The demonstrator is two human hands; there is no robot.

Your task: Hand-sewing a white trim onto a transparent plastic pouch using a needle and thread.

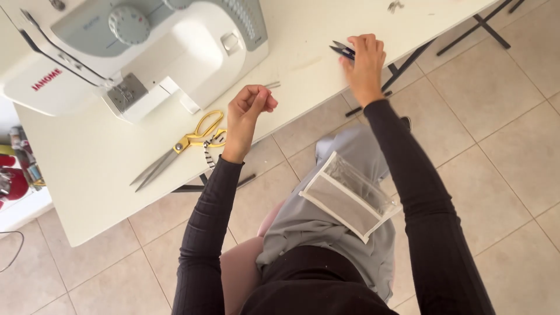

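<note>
Right hand [365, 63] is closing fingers on the snips [343, 50] right of the machine [175, 41]; left hand [248, 114] is pinching thread, awaiting trimming

A: Left hand [248, 111]?
B: Raised on a bent arm, fingers curled in, thumb and fingertips pinched together. Dark ribbed sleeve reached the wrist.
A: Right hand [364, 64]?
B: Arm stretched nearly straight, well forward of the left. Back of the hand faced up, fingers bent down and closed. Same dark sleeve.
</note>
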